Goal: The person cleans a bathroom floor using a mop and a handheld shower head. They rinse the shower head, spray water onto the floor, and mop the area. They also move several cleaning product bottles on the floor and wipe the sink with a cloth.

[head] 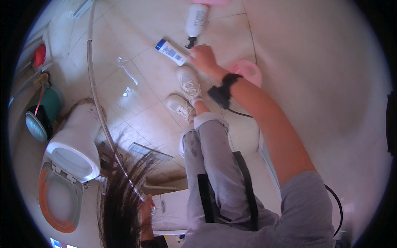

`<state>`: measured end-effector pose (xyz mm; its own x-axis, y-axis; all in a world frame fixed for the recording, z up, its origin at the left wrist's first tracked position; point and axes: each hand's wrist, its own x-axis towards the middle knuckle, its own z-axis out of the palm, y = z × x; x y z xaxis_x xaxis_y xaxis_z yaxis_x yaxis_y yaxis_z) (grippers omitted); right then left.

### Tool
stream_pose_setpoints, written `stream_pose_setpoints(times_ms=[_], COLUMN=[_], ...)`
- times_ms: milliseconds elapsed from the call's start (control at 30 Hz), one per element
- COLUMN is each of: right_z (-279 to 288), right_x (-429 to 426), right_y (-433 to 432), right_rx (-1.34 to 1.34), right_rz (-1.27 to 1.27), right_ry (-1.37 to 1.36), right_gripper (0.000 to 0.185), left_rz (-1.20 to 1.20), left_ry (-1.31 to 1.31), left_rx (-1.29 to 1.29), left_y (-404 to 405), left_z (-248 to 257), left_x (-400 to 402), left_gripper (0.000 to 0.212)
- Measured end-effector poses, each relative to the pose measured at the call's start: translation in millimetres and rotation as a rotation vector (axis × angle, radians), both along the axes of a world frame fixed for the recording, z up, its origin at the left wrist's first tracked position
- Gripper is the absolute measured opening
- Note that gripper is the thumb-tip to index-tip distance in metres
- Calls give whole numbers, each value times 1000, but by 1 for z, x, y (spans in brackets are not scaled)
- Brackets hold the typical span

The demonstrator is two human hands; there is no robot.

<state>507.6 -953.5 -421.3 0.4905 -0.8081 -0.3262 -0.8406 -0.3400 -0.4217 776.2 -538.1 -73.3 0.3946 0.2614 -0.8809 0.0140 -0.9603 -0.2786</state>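
My right hand reaches down over the tiled floor with curled fingers, beside the black pump of a white bottle. Whether it grips the pump is unclear. A white bottle with a blue cap lies left of that hand, near my shoes. A pink round plastic item is partly behind my right wrist, which wears a black strap with a small device. At the lower left, partly behind long dark hair, my left hand is closed around the end of a long metal pole, which runs up to a flat head.
A toilet with raised lid stands at left, near a teal bin and a red item. Shiny wet-looking patches mark the floor. A flat strip lies near a white cabinet. Pink plastic shows at the top; a wall rises right.
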Motion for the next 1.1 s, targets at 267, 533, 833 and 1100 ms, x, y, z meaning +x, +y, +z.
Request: stream_pose_setpoints(times_ms=[267, 533, 833, 1100], right_z=[-86, -33, -12, -53], right_x=[115, 73, -67, -180], right_y=[15, 14, 18, -7], right_rx=[-169, -12, -46, -284], right_rz=[68, -71, -1078, -1523], right_ry=[350, 70, -617, -536], right_gripper=[66, 78, 72, 80], left_rz=[175, 178, 171, 160], left_ry=[-110, -58, -81, -43], left_rx=[-70, -78, -90, -65], left_y=[9, 12, 8, 0], left_z=[-23, -21, -9, -17], left_x=[-5, 0, 16, 16], left_gripper=[18, 18, 17, 16])
